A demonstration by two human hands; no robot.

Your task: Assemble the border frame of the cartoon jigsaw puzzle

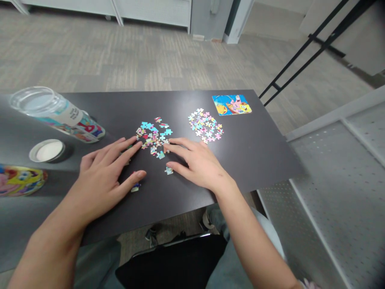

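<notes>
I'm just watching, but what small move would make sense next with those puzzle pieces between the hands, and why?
Perhaps the right hand should nudge the stray puzzle piece up to the pile: that piece lies apart on the table, right by the thumb tip, while the pile sits between the right hand and the left hand.

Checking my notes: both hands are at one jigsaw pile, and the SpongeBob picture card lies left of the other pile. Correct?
Not left: the head view shows the SpongeBob picture card right of the other jigsaw pile. The left hand and right hand are at one jigsaw pile.
</notes>
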